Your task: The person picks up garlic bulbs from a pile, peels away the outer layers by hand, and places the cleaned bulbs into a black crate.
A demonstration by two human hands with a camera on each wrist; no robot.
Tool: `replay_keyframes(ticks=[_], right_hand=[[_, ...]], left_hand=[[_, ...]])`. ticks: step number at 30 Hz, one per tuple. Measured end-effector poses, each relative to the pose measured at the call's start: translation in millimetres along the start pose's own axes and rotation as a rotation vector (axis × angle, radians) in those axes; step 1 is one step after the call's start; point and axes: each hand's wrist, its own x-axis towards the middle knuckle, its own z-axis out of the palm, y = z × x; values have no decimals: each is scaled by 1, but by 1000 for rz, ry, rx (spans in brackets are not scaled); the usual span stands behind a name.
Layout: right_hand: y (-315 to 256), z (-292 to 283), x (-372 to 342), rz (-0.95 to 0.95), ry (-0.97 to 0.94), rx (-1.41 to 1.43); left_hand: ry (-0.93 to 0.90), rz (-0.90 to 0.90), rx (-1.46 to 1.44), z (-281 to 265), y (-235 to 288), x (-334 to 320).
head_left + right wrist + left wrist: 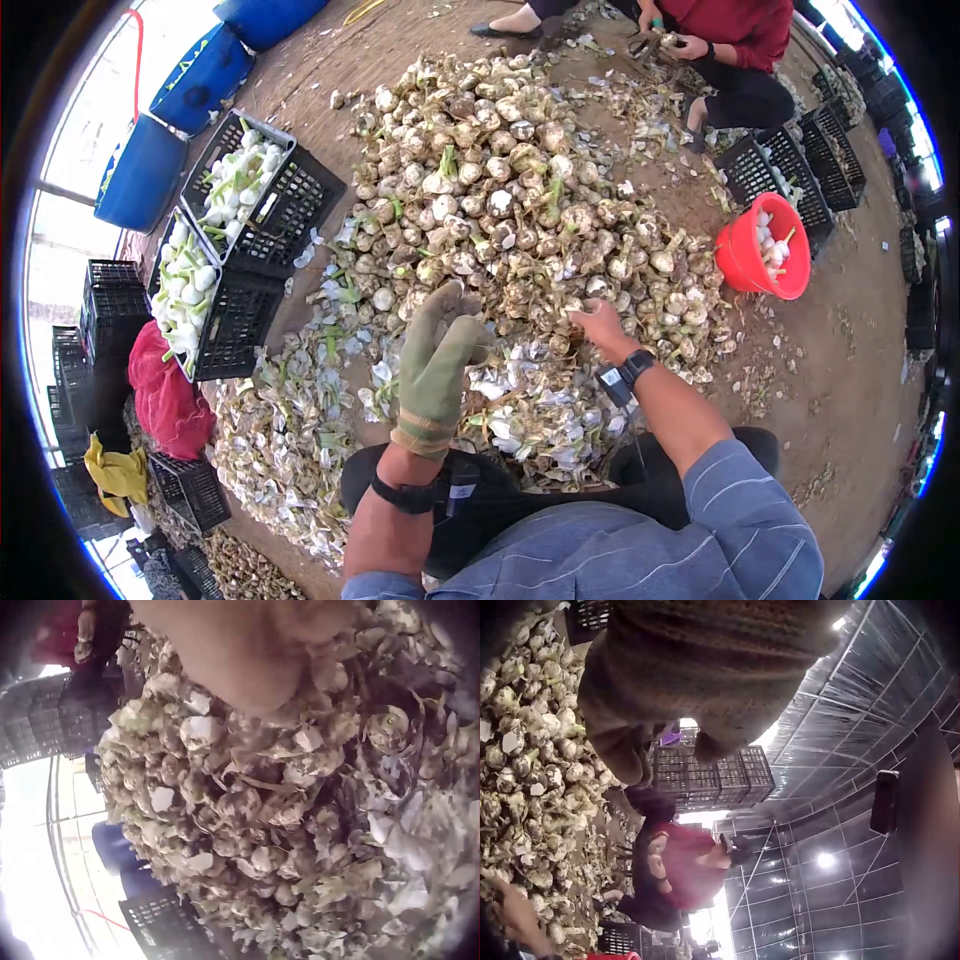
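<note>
My left hand (436,365), in a dirty knitted work glove, is over the near side of a large heap of garlic bulbs (500,170). Its thumb stands apart from loosely bent fingers; in the left wrist view the glove (697,682) shows a gap with nothing in it. My bare right hand (603,328) reaches to the heap's near edge, fingertips right at the soil-covered bulbs. The right wrist view has this hand (247,652) low over the bulbs, its fingertips partly hidden. Loose peeled skins (530,410) lie between my knees.
Black crates (262,290) of cleaned white garlic stand left, near blue barrels (143,172) and a red mesh sack (170,400). A red bucket (738,250) with white bulbs sits right. Across the heap another person (735,50) handles garlic beside more crates (750,170).
</note>
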Motion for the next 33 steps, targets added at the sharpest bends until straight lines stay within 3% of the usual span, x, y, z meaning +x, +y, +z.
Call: replay_keyframes(ticks=[2,5,6,7,9,10,11,13,14,18,21,22,28,31,33], right_hand=[[-18,-18,-30,-35,-163,313],[-82,-23,-114,-68,-355,700],[-90,-24,-132,-117,-494,755],[-94,-23,-148,-166,-635,807],[-97,-18,-178,-215,-732,782],[-98,-16,-192,-204,-702,795],[-98,-15,-204,-192,-670,808],[-96,-19,-219,-374,-356,481],[-95,-21,-227,-455,-197,319],[-92,-18,-266,-602,-134,371],[-88,-19,-285,-572,-123,305],[-83,-15,-287,-621,-17,228],[-57,0,-304,-604,36,282],[-28,8,-290,-644,158,144],[-21,7,-295,-658,108,220]], left_hand=[[-73,117,49,0,-13,6],[-204,308,574,7,-27,11],[-240,208,613,18,-18,2],[-351,286,501,22,-34,3],[-459,106,429,25,-42,-9],[-498,5,368,29,-36,-18],[-486,18,371,30,-29,-29],[-461,37,376,36,-5,-55],[-351,283,559,38,-8,-64],[-340,689,806,40,-19,-90],[-311,762,898,44,-19,-113],[-294,776,985,45,-20,-120],[-220,876,1097,47,-45,-150],[-212,776,1171,53,-47,-167],[-192,825,1182,54,-56,-170]])
